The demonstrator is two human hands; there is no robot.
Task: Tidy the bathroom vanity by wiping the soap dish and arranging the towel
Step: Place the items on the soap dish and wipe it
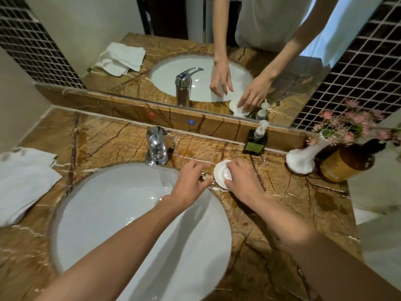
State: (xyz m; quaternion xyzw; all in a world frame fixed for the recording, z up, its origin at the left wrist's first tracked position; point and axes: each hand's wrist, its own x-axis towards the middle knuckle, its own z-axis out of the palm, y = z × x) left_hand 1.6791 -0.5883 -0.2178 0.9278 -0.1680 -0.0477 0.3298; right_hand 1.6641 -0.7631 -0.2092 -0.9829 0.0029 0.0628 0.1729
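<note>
A small round white soap dish (pixel 218 173) sits on the brown marble counter (pixel 282 203) just right of the sink. My right hand (pixel 243 181) lies over it, fingers pressing something white, a tissue or cloth, into it. My left hand (pixel 191 181) is beside the dish on its left with fingers spread, the fingertips touching the dish's left edge. A rumpled white towel (pixel 23 181) lies on the counter at the far left.
The white oval sink (pixel 121 213) fills the middle, with a chrome tap (pixel 156 146) behind it. A dark soap pump bottle (pixel 256 140), a white vase of pink flowers (pixel 303 157) and a brown jar (pixel 347 164) stand at the back right. A mirror (pixel 195 61) rises behind.
</note>
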